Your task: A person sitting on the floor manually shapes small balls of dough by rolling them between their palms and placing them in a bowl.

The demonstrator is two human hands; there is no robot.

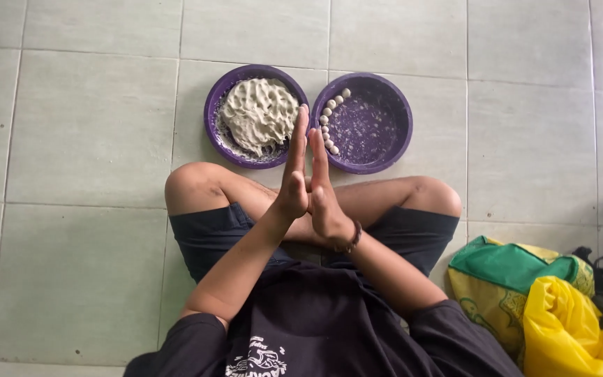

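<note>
I sit cross-legged on a tiled floor. My left hand (292,174) and my right hand (325,192) are pressed flat, palm to palm, fingers straight and pointing away from me. Anything between the palms is hidden. A dark bead bracelet circles my right wrist. Just beyond the fingertips stand two purple bowls. The left bowl (212,112) holds a lump of pale dough (259,113) marked with finger grooves. The right bowl (392,126) holds several small white dough balls (328,124) lined along its left inner edge.
My bare knees (190,183) spread left and right just below the bowls. At the lower right lie a green and yellow bag (504,276), a yellow plastic bag (567,328) and some dark items. Pale green tiles (85,132) cover the floor around me.
</note>
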